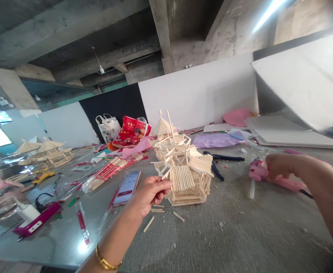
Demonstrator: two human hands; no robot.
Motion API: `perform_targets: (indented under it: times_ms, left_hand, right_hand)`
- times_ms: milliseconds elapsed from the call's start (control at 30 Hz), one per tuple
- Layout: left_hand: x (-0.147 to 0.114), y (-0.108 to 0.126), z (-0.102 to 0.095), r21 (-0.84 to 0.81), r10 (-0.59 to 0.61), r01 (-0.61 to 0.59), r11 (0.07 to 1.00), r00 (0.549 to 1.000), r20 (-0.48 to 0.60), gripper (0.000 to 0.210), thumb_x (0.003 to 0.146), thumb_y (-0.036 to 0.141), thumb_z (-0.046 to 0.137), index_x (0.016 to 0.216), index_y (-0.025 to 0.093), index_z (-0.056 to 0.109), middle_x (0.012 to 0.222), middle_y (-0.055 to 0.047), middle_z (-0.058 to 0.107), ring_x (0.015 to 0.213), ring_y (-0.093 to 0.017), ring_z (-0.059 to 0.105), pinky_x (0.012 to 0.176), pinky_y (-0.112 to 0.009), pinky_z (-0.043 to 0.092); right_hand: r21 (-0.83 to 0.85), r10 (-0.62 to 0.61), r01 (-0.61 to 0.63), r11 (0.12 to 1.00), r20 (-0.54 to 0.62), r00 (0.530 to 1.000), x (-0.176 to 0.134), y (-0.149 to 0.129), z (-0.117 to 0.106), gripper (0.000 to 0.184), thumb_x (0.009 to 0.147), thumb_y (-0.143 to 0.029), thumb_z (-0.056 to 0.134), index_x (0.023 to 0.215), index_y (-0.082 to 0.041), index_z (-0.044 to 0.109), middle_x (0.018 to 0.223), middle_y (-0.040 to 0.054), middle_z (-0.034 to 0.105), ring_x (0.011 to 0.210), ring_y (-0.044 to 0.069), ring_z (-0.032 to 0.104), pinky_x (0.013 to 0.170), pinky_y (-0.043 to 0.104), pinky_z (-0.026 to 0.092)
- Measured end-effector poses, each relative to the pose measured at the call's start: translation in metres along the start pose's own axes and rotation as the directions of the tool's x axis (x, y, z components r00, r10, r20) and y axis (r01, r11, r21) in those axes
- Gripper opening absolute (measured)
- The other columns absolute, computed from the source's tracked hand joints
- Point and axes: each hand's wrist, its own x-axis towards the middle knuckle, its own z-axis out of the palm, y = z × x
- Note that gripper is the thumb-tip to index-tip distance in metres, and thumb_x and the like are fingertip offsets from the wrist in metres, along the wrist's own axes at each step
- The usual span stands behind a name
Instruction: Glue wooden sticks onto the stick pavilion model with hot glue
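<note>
Mid-bench, stick pagoda model between both hands
Left hand pinches a short stick just beside the model's left side; right hand closes on the pink glue gun lying on the grey bench; phone, black pliers near

No text can be read with certainty. The red bag and white bag at the counter's far edge carry characters too small to decipher; the phone screen is blurred.
</note>
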Motion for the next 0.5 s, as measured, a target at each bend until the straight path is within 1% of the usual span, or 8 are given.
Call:
perform_targets:
  times_ms: [67, 100, 200, 300, 400, 500]
  left_hand:
    - [0.000, 0.000, 0.000, -0.002, 0.002, -0.002, 1.000, 1.000, 0.000, 0.022, 0.062, 0.027, 0.069, 0.060, 0.014, 0.052, 0.049, 0.005, 0.051, 0.036, 0.001, 0.037, 0.033, -0.012, 0.018]
    - [0.000, 0.000, 0.000, -0.003, 0.003, -0.003, 1.000, 1.000, -0.001, 0.022, 0.062, 0.027, 0.069, 0.060, 0.014, 0.052, 0.049, 0.004, 0.051, 0.035, 0.001, 0.037, 0.033, -0.012, 0.018]
    - [0.000, 0.000, 0.000, -0.005, 0.004, -0.004, 1.000, 1.000, -0.001, 0.021, 0.062, 0.027, 0.069, 0.060, 0.014, 0.052, 0.049, 0.004, 0.051, 0.036, 0.001, 0.037, 0.033, -0.012, 0.018]
    - [0.000, -0.001, -0.001, -0.006, 0.008, -0.008, 1.000, 1.000, 0.002, 0.021, 0.062, 0.028, 0.068, 0.060, 0.014, 0.053, 0.049, 0.004, 0.052, 0.036, 0.001, 0.037, 0.033, -0.012, 0.018]
    - [0.001, -0.003, -0.001, -0.006, 0.014, -0.014, 1.000, 1.000, -0.002, 0.021, 0.062, 0.028, 0.068, 0.060, 0.014, 0.053, 0.050, 0.004, 0.052, 0.036, 0.000, 0.037, 0.033, -0.013, 0.018]
    - [0.001, -0.004, -0.001, -0.004, 0.024, -0.024, 1.000, 1.000, -0.009, 0.021, 0.062, 0.028, 0.068, 0.061, 0.014, 0.054, 0.050, 0.004, 0.053, 0.036, 0.000, 0.038, 0.033, -0.013, 0.019]
  right_hand:
    - [-0.059, -0.004, 0.008, 0.998, 0.060, 0.998, 0.000, -0.001, -0.001, 0.019, 0.083, -0.027, 0.056, 0.087, -0.009, 0.054, 0.073, 0.0003, 0.052, 0.063, 0.009, 0.052, 0.061, 0.024, 0.048]
    - [-0.072, -0.013, 0.018, 0.997, 0.069, 0.998, -0.001, -0.001, -0.001, 0.019, 0.084, -0.028, 0.055, 0.088, -0.009, 0.053, 0.074, 0.0005, 0.052, 0.064, 0.009, 0.052, 0.061, 0.024, 0.048]
    - [-0.105, -0.021, 0.028, 0.994, 0.069, 0.997, -0.008, -0.005, -0.004, 0.020, 0.084, -0.029, 0.055, 0.088, -0.009, 0.053, 0.076, 0.0009, 0.053, 0.065, 0.009, 0.052, 0.062, 0.024, 0.047]
    - [-0.127, -0.014, 0.022, 0.992, 0.067, 0.998, -0.017, -0.011, -0.007, 0.020, 0.085, -0.029, 0.053, 0.086, -0.009, 0.053, 0.073, 0.0007, 0.052, 0.063, 0.008, 0.051, 0.061, 0.023, 0.047]
    - [-0.131, -0.008, 0.017, 0.991, 0.066, 0.998, -0.026, -0.016, -0.010, 0.022, 0.085, -0.030, 0.053, 0.086, -0.009, 0.053, 0.072, 0.0007, 0.052, 0.062, 0.008, 0.051, 0.060, 0.023, 0.047]
    - [-0.123, 0.001, 0.008, 0.992, 0.068, 0.998, -0.029, -0.018, -0.011, 0.019, 0.085, -0.028, 0.053, 0.086, -0.009, 0.053, 0.071, 0.0005, 0.052, 0.062, 0.009, 0.051, 0.060, 0.024, 0.048]
